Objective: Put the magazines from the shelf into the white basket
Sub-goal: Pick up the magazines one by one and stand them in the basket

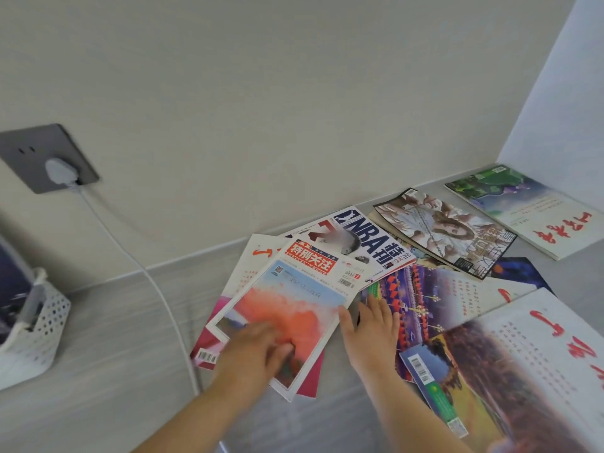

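Note:
Several magazines lie spread over the grey shelf (108, 322). The nearest one, with a red title and an orange-pink picture (294, 308), lies on top of a pink one (209, 341). My left hand (255, 351) rests on its lower part, fingers on the cover. My right hand (369, 325) touches its right edge, thumb against the edge, fingers spread over a purple magazine (421, 302). An NBA magazine (369, 240) lies behind. The white perforated basket (42, 325) stands at the far left with a dark magazine (13, 289) upright in it.
A grey wall socket (42, 155) holds a white plug (62, 171); its cable (157, 289) runs down across the shelf just left of the pile. More magazines (444, 230) lie toward the right wall, and a large one (523, 371) at the near right.

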Demonstrator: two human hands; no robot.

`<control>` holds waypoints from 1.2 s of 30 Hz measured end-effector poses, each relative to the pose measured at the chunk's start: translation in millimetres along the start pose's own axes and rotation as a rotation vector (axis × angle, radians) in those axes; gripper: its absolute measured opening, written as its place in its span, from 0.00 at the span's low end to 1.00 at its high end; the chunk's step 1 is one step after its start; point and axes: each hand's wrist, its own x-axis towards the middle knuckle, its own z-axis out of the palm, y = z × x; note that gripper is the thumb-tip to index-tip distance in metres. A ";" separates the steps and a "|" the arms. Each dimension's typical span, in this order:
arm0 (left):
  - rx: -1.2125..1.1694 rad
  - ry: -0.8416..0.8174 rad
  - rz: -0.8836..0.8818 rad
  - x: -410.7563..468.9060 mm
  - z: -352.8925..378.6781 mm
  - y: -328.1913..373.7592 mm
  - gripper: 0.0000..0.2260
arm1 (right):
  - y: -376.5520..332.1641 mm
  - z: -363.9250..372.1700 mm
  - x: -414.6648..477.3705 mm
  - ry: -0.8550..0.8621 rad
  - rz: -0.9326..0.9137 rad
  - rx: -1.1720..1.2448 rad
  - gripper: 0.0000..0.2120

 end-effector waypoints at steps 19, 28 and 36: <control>-0.131 -0.044 -0.355 16.4 -39.0 -24.0 0.13 | 4.9 -2.9 -5.5 -0.105 -0.126 -0.200 0.28; -0.593 0.191 -0.148 -63.4 -103.3 -30.5 0.10 | -64.7 -46.5 -25.0 -0.262 0.113 0.948 0.19; -0.596 0.278 -0.185 -116.7 -163.9 -112.0 0.14 | -178.6 -56.3 -64.7 -0.373 -0.159 0.823 0.12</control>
